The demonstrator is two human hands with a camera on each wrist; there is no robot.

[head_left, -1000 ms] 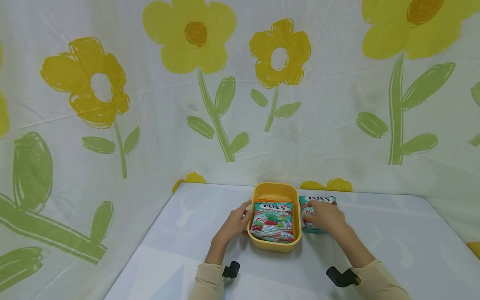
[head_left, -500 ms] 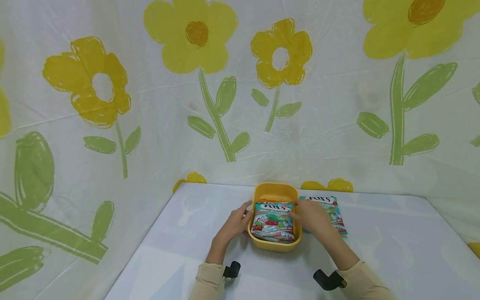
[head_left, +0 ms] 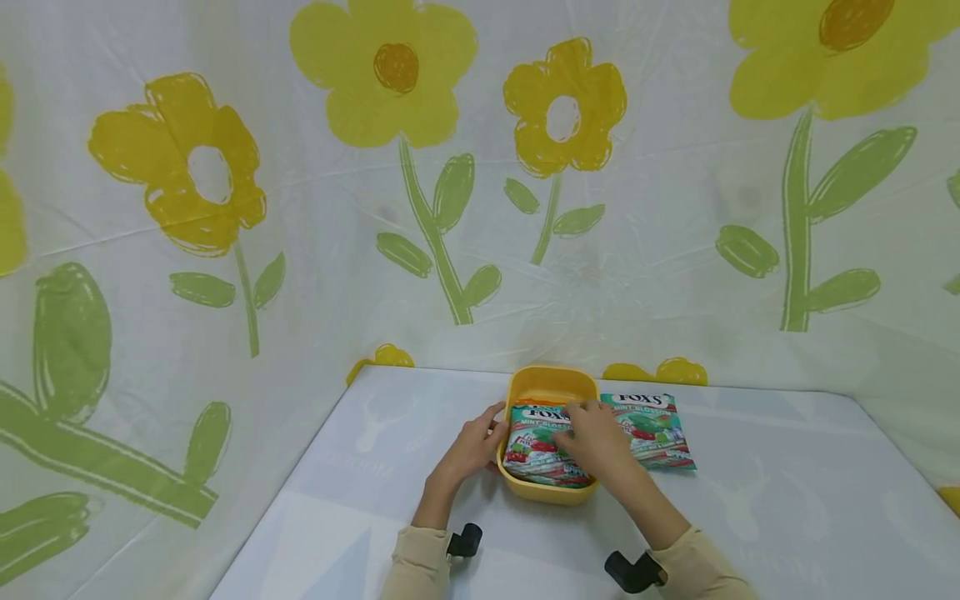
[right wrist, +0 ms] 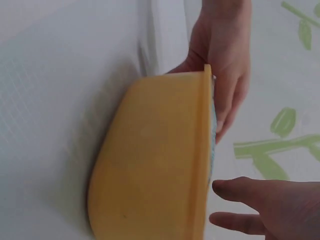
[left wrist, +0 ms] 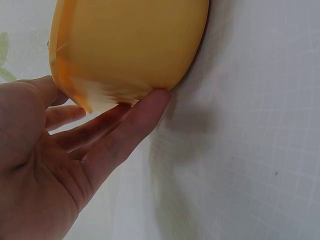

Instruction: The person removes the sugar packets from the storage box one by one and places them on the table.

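Note:
A yellow plastic tub stands on the table with a teal FOX'S Mint Blossom candy packet lying inside. My left hand holds the tub's left side; in the left wrist view its fingers lie along the outer wall and the thumb is at the rim. Over the right part of the packet is my right hand. Its thumb and a finger are spread apart above the rim in the right wrist view, with nothing between them. Whether they touch the packet is hidden.
A second FOX'S Mint Blossom packet lies flat on the table just right of the tub, partly behind the right hand. The pale table ends at a flower-printed curtain. Black wrist cameras sit at both sleeves.
My right hand has moved left, from over the packet on the table, across the tub's right rim, to above the packet inside. My left hand has stayed at the tub's left side.

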